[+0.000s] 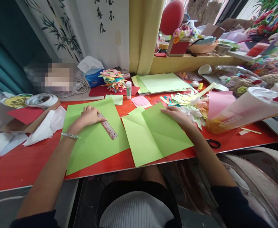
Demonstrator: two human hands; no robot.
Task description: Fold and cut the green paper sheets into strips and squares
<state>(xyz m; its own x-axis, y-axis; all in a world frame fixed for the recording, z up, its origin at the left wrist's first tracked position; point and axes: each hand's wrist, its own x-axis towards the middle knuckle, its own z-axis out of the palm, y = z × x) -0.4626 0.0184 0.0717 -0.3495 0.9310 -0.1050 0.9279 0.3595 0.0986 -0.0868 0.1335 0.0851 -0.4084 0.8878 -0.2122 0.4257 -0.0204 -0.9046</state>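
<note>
My left hand [89,115] is closed, its fingers gripping the upper end of a short patterned ruler [109,128]. Under that hand and the ruler lies a flat sheet of green paper [88,152]. To the right, a second green sheet with fold creases [161,134] is spread partly open, its near corner at the table's front edge. My right hand [175,114] pinches the far right edge of this creased sheet between thumb and fingers. Small pale green paper [137,110] shows just behind the creased sheet.
A glue stick [128,90] stands behind the sheets, beside a pile of colourful paper strips [113,80]. A stack of green paper [164,83] lies at the back. At right are paper scraps [188,101], a large plastic cup [245,109] and black scissor handles [213,143].
</note>
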